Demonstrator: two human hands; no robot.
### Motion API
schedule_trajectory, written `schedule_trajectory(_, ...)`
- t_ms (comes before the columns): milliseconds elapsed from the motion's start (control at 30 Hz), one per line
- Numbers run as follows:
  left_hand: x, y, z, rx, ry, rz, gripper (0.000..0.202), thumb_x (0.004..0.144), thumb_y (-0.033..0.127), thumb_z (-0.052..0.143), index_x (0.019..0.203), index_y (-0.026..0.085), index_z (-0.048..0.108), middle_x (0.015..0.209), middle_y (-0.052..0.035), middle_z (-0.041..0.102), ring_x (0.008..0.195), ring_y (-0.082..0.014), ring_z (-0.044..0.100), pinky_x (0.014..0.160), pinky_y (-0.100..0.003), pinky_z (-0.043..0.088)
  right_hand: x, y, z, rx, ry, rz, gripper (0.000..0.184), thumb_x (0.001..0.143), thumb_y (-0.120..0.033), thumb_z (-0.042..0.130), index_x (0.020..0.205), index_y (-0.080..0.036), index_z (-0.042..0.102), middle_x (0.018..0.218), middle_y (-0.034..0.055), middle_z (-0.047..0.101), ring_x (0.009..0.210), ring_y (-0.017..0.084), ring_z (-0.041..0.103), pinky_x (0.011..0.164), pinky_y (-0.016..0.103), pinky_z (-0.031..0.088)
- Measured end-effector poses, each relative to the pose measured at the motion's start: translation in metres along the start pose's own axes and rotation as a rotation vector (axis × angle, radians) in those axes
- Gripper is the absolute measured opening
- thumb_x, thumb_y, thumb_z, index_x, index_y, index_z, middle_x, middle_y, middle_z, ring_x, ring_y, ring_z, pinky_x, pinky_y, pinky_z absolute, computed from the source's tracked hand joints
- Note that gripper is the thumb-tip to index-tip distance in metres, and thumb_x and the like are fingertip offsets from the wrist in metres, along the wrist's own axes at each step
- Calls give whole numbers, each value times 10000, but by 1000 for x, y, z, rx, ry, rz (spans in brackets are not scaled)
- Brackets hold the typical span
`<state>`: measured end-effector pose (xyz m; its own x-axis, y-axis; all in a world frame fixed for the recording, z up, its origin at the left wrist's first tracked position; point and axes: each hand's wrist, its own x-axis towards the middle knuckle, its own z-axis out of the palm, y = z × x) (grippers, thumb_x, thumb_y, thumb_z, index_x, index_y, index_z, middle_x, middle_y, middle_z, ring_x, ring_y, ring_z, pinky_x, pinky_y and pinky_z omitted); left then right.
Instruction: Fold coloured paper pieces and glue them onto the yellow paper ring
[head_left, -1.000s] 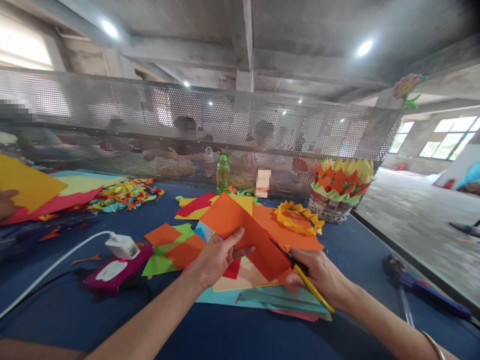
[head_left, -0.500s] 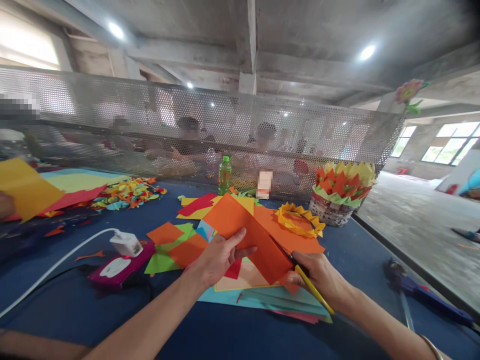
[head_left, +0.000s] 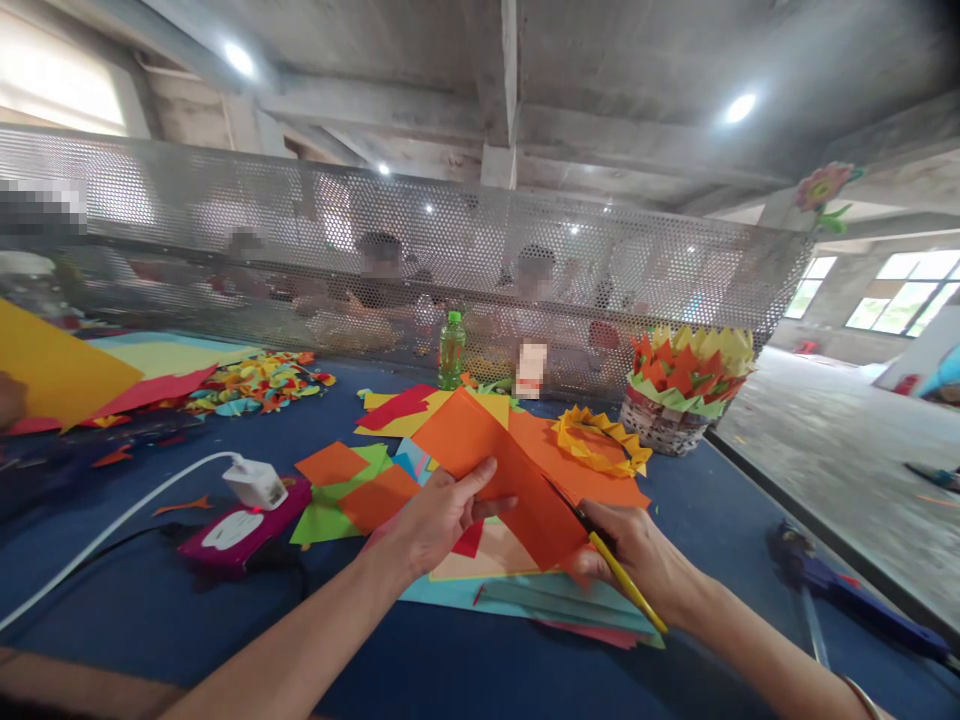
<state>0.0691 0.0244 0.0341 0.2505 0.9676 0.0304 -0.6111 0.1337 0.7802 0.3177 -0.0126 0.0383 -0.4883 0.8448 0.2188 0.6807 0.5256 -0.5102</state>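
Orange paper (head_left: 495, 470); scissors (head_left: 619, 570) seemingly yellow-handled.

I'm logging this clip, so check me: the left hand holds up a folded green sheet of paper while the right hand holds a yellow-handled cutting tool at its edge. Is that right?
Not quite. The head view shows the folded sheet in the left hand is orange, not green. The rest stands: the right hand holds the yellow-handled cutting tool at its edge.

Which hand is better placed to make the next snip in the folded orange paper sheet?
Probably the right hand: it grips the yellow-handled scissors, with the blades at the edge of the folded orange paper sheet. The left hand pinches the sheet, steadying it.
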Motion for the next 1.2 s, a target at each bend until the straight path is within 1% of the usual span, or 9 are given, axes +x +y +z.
schedule_trajectory(133,0,0,0,8,3,8,284,646,282,903,632,137,659,618,46,555,597,-77,536,747,-287,591,0,1,0,-21,0,5,661,808,-870,363,777,-218,469,696,5,582,609,138,486,565,260,327)
schedule_trajectory(333,1,0,-1,30,14,17,362,622,313,916,548,134,610,518,77,443,507,-45,433,707,-279,590,0,2,0,-67,12,17,654,799,-867,398,775,-217,462,708,-3,559,609,134,458,566,261,300)
schedule_trajectory(533,3,-1,-4,45,17,27,432,644,324,901,466,146,550,468,90,346,484,-51,397,716,-301,584,1,6,1,-91,13,19,644,807,-854,408,784,-215,478,715,-6,558,611,134,461,573,260,307)
schedule_trajectory(600,3,-1,-3,45,19,29,404,647,320,900,487,141,574,492,85,376,494,-51,406,727,-304,582,1,7,1,-96,18,17,641,804,-853,415,786,-215,479,719,-6,559,613,134,464,576,259,313)
schedule_trajectory(767,1,2,-2,40,9,29,278,660,301,893,633,128,677,647,47,535,590,-65,486,755,-298,582,1,7,0,-111,23,21,647,799,-864,394,779,-221,467,712,-7,568,610,135,480,571,256,325)
schedule_trajectory(867,0,1,-2,48,-2,26,253,674,288,885,659,123,694,682,35,567,619,-74,507,752,-295,585,0,4,0,-124,15,24,653,805,-867,375,798,-222,477,723,-3,580,614,137,498,575,256,341)
schedule_trajectory(1000,1,-2,-2,63,-19,25,255,685,284,877,631,129,682,630,32,555,632,-92,538,731,-292,584,1,2,0,-154,20,25,662,799,-869,389,848,-219,502,768,8,580,618,142,493,577,265,350)
schedule_trajectory(1100,1,-1,-2,65,-26,34,306,683,300,879,572,133,648,567,46,507,596,-82,516,722,-288,589,1,3,-1,-176,21,21,645,823,-843,403,913,-216,524,843,26,590,647,149,507,598,274,363)
schedule_trajectory(1200,0,1,-1,63,-35,53,384,672,320,885,501,142,591,548,48,491,612,-90,540,722,-285,593,1,5,-1,-199,26,24,615,857,-805,413,974,-214,532,875,35,583,671,158,515,616,283,369)
